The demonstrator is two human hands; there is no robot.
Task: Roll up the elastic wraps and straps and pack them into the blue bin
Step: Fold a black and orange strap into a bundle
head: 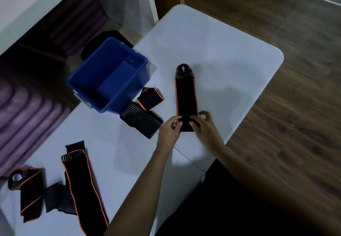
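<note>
I see a long black elastic wrap with thin orange edging lying flat on the white table, its far end rounded, ribbed and pierced by a small loop hole. My left hand and right hand meet at its near end, fingers curled over the fabric and pinching it from either side; the very end of the wrap is covered by my fingers, so I cannot make out how much of it is turned over.

The blue bin is smooth moulded plastic with a thick rim and pale clips, standing at the table's left edge; a flat blue panel lies inside it, and its deep corner is too dark to read. Just beside the bin rests a small rolled wrap with an orange border, touching a ribbed black strap folded into a flat stack. At the near left lie three unrolled pieces: a long orange-edged wrap running off the bottom of the view, a ribbed grey-black strap partly under it, and a looped wrap with a thumb hole.

The table top is matte with rounded corners. The floor is dark wood planking. To the left, purple padded mats are stacked under a white shelf, blurred and dim. My dark clothing fills the lower right.
</note>
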